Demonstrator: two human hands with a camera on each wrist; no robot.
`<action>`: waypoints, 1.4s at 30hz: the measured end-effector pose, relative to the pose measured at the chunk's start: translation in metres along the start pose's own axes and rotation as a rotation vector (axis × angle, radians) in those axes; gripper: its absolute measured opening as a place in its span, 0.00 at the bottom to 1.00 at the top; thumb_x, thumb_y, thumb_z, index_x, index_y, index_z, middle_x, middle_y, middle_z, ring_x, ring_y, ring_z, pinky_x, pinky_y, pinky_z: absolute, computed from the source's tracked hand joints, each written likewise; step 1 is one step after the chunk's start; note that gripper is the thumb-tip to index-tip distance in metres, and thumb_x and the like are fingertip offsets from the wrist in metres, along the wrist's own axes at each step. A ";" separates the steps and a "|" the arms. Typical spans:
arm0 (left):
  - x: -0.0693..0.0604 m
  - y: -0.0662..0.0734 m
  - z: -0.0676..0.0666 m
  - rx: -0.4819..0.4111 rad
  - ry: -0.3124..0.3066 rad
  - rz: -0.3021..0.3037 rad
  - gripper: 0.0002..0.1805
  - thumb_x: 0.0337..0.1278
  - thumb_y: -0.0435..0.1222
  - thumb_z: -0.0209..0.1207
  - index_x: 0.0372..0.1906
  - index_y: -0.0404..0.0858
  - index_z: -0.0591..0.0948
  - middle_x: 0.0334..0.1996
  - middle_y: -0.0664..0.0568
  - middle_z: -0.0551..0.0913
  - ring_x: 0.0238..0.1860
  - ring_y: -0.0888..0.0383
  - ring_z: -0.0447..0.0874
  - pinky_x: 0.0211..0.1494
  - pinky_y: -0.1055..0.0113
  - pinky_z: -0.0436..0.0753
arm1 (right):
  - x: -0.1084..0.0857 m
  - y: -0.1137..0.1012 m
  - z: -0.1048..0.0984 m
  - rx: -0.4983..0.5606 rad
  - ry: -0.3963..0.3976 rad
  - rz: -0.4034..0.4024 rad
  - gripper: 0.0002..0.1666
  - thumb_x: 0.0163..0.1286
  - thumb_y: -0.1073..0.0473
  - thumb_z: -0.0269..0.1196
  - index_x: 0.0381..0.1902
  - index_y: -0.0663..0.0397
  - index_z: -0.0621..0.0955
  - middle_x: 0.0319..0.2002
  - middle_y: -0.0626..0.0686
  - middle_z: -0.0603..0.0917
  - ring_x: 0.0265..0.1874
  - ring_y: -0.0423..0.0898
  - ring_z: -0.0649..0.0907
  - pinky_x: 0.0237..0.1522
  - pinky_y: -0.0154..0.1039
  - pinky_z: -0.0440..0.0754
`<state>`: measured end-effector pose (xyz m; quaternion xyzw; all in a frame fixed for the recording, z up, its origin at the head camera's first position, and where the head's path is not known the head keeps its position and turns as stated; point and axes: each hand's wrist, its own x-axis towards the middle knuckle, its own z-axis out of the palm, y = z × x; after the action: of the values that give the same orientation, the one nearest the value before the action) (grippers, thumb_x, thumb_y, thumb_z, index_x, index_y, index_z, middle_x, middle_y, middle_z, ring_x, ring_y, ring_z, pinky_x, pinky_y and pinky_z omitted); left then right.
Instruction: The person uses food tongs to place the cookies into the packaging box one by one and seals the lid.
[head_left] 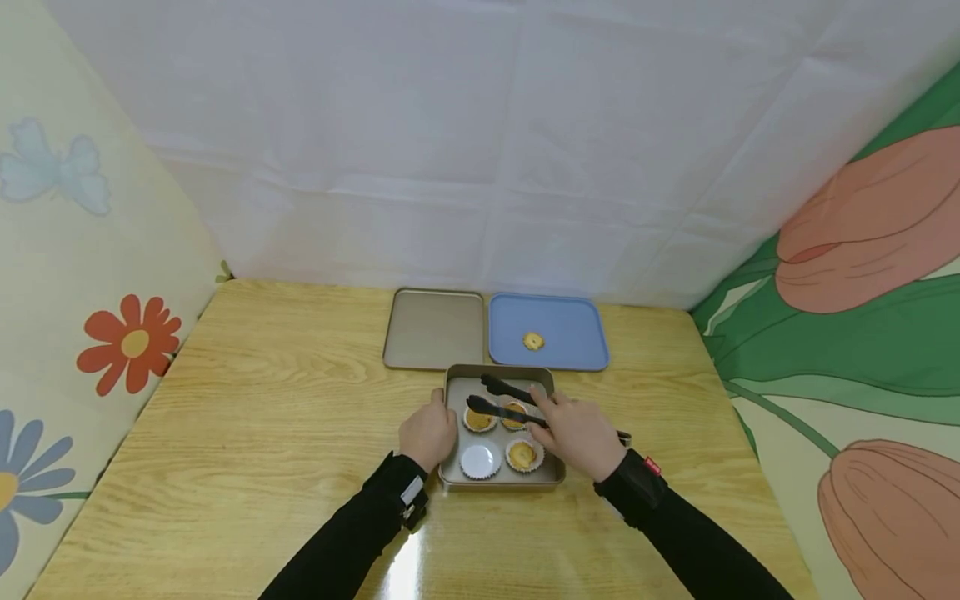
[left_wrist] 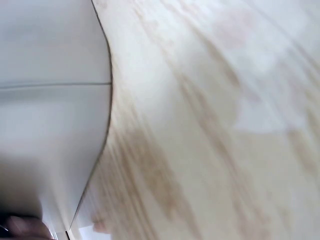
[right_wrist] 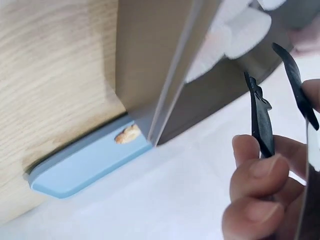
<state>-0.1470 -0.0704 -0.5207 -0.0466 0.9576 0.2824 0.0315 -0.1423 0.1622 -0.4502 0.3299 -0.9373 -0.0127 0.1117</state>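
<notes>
Gripping the pan by its left edge, the left hand likely steadies it; the right hand pinches the tongs, tips apart above the tarts toward the far edge; squeezing lightly, low on the sides, should leave one uncrumbled

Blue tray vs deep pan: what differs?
Colour: blue tray light blue, deep pan grey-brown.
Depth: blue tray low-rimmed, deep pan taller-walled.
Contents: blue tray holds one pastry; deep pan, three cupped pastries and an empty white cup.
Both are roughly rectangular with rounded corners.
</notes>
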 end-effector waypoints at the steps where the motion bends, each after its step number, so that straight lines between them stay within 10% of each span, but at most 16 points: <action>1: 0.000 0.000 0.000 0.001 -0.002 -0.003 0.25 0.59 0.38 0.42 0.59 0.27 0.67 0.33 0.37 0.82 0.27 0.46 0.80 0.25 0.54 0.74 | 0.001 0.002 -0.001 0.009 0.011 0.015 0.31 0.62 0.45 0.58 0.58 0.56 0.74 0.29 0.54 0.79 0.10 0.39 0.64 0.13 0.34 0.55; 19: -0.002 0.001 -0.001 -0.023 0.008 -0.005 0.25 0.59 0.38 0.43 0.58 0.27 0.68 0.36 0.36 0.82 0.31 0.43 0.81 0.28 0.52 0.75 | 0.031 0.055 -0.017 0.019 0.119 0.308 0.30 0.64 0.47 0.58 0.56 0.62 0.74 0.31 0.64 0.80 0.08 0.46 0.66 0.10 0.39 0.54; 42: -0.001 -0.001 0.001 -0.016 0.009 -0.007 0.26 0.59 0.38 0.42 0.59 0.28 0.67 0.34 0.37 0.82 0.28 0.45 0.81 0.25 0.53 0.74 | 0.066 0.063 0.017 -0.051 -0.180 0.452 0.25 0.64 0.46 0.57 0.42 0.64 0.78 0.23 0.59 0.76 0.20 0.54 0.78 0.20 0.48 0.73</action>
<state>-0.1460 -0.0708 -0.5217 -0.0514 0.9553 0.2898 0.0278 -0.2345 0.1697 -0.4477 0.1065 -0.9928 -0.0405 0.0361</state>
